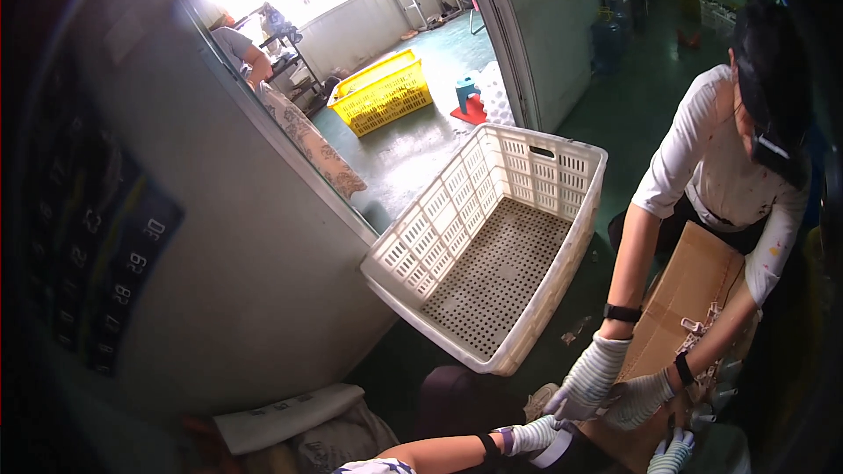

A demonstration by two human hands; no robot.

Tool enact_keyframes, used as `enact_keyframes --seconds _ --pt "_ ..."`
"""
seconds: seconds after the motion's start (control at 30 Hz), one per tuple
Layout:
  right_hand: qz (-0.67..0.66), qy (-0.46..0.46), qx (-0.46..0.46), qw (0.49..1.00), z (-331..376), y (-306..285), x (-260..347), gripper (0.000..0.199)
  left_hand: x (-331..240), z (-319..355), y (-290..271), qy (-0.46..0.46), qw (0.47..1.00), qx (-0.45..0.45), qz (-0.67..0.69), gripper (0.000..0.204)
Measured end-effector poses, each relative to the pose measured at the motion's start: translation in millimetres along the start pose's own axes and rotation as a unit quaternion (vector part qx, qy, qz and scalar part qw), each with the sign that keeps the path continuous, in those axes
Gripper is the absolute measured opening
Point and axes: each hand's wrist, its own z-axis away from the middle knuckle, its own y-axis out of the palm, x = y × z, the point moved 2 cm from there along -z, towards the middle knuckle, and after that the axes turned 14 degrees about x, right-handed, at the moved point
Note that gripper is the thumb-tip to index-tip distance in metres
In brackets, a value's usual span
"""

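My left hand, in a striped knit glove, is closed on what looks like a roll of tape, pale and curved at its edge. Close by, a co-worker's gloved hand reaches down to the same spot, and the co-worker's other hand presses on a cardboard box. At the lower edge, my right hand, also gloved, has its fingers drawn together near a small dark thing at the box's near end; what it holds is too small to name. Small pale metal-like pieces lie on the cardboard.
A large white plastic crate with slotted walls stands left of the box. Through the doorway are a yellow crate, a blue jug and another person. Pale sacking lies at the lower left.
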Motion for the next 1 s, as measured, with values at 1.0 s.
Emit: enact_keyframes --seconds 1.0 --pt "-0.065 -0.085 -0.081 0.991 -12 6 -17 0.012 -90 4 65 -0.058 0.989 -0.003 -0.138 0.033"
